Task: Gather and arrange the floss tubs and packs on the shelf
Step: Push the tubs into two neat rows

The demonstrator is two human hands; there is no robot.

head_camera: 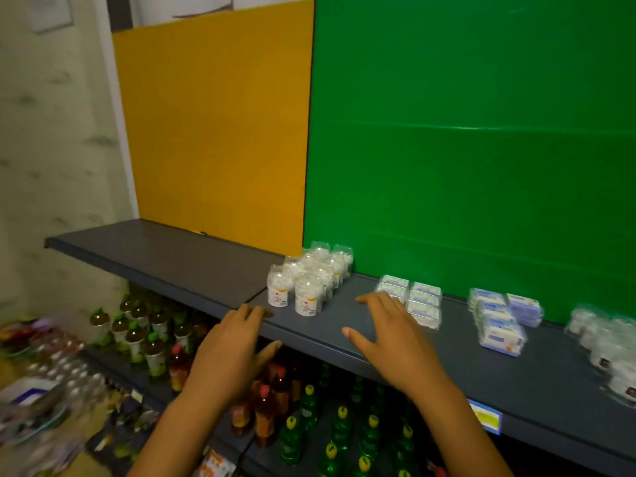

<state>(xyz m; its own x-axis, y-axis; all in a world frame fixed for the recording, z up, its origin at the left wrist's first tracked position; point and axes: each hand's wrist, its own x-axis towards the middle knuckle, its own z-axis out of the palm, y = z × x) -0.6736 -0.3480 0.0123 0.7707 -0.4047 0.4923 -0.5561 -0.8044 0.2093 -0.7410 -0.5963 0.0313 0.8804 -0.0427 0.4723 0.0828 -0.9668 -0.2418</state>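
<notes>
A cluster of clear floss tubs [311,277] stands on the dark grey shelf [179,259] where the yellow and green back panels meet. To its right lie several flat white packs [411,299] in two short rows. Further right is a group of blue-labelled packs [500,320], and a blurred bunch of clear tubs [605,346] at the far right. My left hand [230,349] hovers at the shelf's front edge, fingers apart, holding nothing. My right hand [389,335] is spread over the shelf just in front of the white packs, empty.
Below the shelf stand rows of bottles: dark drinks with green caps [141,328], orange ones [268,404] and green ones with yellow caps [344,432]. A blue and yellow price tag [487,416] hangs on the shelf's front lip. A pale wall is at the left.
</notes>
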